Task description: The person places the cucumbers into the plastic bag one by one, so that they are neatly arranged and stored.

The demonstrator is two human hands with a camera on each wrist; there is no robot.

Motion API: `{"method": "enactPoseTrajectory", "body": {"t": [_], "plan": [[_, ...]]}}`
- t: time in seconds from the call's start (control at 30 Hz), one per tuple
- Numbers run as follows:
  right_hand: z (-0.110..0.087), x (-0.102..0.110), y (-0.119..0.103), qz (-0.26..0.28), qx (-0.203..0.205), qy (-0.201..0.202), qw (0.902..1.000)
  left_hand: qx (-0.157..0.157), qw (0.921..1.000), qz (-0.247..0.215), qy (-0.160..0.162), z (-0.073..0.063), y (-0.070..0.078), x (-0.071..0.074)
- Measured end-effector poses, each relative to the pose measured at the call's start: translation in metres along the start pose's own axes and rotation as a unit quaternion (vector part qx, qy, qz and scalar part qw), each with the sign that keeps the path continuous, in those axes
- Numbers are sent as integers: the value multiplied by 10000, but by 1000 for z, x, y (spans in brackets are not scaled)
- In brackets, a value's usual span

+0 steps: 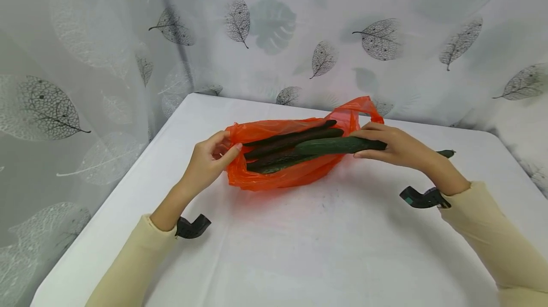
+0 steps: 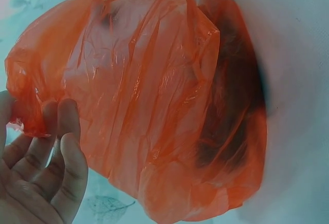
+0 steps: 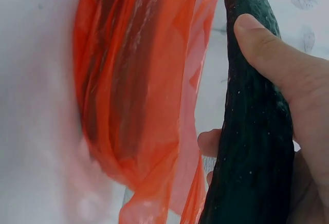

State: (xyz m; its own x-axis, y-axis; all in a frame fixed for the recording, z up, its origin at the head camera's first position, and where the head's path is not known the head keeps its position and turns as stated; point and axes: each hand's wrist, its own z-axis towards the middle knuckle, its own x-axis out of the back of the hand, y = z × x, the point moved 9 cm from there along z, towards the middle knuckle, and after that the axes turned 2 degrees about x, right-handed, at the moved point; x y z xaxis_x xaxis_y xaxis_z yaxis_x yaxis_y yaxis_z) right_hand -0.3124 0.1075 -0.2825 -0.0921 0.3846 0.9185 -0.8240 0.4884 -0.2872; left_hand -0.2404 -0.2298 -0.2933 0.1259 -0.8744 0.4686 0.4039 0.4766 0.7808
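A thin orange plastic bag [image 1: 274, 181] lies on its side on the table, its mouth spread open upward. Several dark green cucumbers [image 1: 278, 144] lie side by side inside it. At the bag's left end, my left hand [image 1: 210, 157] pinches the edge of the plastic; the left wrist view shows the crumpled film between thumb and fingers. My right hand [image 1: 387, 145] grips another cucumber [image 3: 252, 111] around its middle. One end of that cucumber reaches over the bag's opening, and its other end sticks out past the right wrist. Part of it is hidden behind the hand.
The white-covered table [image 1: 299, 250] extends in front of the bag and to both sides. A pale curtain [image 1: 278, 26] with printed leaves hangs behind and to the left. A bag handle [image 1: 364, 104] stands up at the bag's right end. Black wrist cameras [image 1: 192, 226] sit at both cuffs.
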Motion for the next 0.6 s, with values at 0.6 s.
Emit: {"method": "enactPoseTrajectory", "body": {"t": [0.6], "plan": [[57, -27, -6, 6, -285, -577, 9979, -76, 10000, -56, 16, 1, 1, 3]]}}
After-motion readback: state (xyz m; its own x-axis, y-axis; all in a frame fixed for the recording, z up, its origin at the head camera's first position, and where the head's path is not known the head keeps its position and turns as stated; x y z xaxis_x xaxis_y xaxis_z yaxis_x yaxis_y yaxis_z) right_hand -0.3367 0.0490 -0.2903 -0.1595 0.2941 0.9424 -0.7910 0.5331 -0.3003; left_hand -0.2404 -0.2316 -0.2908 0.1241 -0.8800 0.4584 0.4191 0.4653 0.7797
